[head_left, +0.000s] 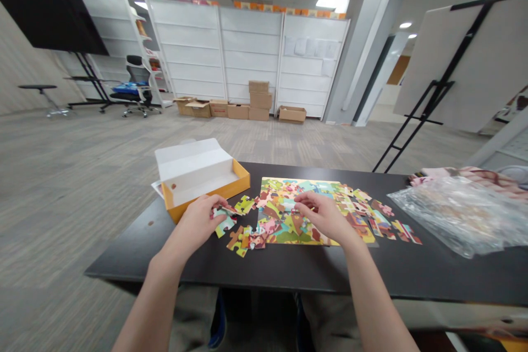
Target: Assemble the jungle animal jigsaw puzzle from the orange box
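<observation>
My left hand is at the left of the puzzle, its thumb and fingers curled around a jigsaw puzzle piece. Just below those fingers lies a pale blue-green piece. Over the middle of the colourful puzzle board, my right hand is closed in a pinch, with a pale puzzle piece at its fingertips. Many loose pieces cover the board, overlapping its printed picture. More pieces lie off its left edge, and others off its right.
An open yellow box with a white inside stands at the table's left. Clear plastic bags and a pink striped cloth lie at the right of the black table. Behind are an easel board and cardboard boxes.
</observation>
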Demonstrator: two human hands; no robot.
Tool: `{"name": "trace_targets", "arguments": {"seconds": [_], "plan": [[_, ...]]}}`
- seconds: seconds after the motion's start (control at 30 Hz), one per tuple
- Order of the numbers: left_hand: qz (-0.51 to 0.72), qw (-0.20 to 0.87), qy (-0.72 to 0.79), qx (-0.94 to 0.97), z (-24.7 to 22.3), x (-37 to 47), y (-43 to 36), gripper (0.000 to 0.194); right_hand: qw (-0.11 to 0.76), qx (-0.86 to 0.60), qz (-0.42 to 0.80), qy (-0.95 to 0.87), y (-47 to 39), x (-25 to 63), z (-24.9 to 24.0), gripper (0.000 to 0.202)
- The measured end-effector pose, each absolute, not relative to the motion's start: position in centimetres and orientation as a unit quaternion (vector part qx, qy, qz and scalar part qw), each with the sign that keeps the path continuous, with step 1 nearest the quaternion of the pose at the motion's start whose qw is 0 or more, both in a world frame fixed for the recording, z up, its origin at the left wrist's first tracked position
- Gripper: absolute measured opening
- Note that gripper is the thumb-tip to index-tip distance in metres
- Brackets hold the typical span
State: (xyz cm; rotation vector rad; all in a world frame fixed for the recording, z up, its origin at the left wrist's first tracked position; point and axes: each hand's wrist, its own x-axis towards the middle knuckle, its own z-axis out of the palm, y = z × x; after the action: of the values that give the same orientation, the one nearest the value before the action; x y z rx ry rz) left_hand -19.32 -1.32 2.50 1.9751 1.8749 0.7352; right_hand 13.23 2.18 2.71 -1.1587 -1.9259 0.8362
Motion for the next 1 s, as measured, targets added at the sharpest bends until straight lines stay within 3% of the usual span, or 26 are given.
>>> {"name": "trace_targets", "arguments": {"seconds": [0.3,0.43,0.67,0.9,1.0], "plan": [[0.434,0.358,0.565,0.603,3.6,-17.2,-1.8,0.043,0.356,-0.439,0.347,-0.748,2.1,12.4,2.7,0.019],[0.455,0.442,0.487,0.600,3.3,-12.5,-2.3,0.034,0.370,-0.401,0.398,-0.737,1.7,11.6,3.1,0.024],[0.480,0.409,0.435,0.643,1.7,-6.3,-2.5,0.018,0.278,-0.405,0.541,-0.682,0.8,13.9,4.4,0.046],[0.481,0.469,0.393,0.628,2.4,-6.1,-2.1,0.030,0.301,-0.401,0.563,-0.657,1.2,15.0,4.0,0.044],[0.418,0.428,0.440,0.670,3.3,-8.8,-2.1,0.042,0.299,-0.415,0.543,-0.666,1.4,15.8,3.9,0.041]]}}
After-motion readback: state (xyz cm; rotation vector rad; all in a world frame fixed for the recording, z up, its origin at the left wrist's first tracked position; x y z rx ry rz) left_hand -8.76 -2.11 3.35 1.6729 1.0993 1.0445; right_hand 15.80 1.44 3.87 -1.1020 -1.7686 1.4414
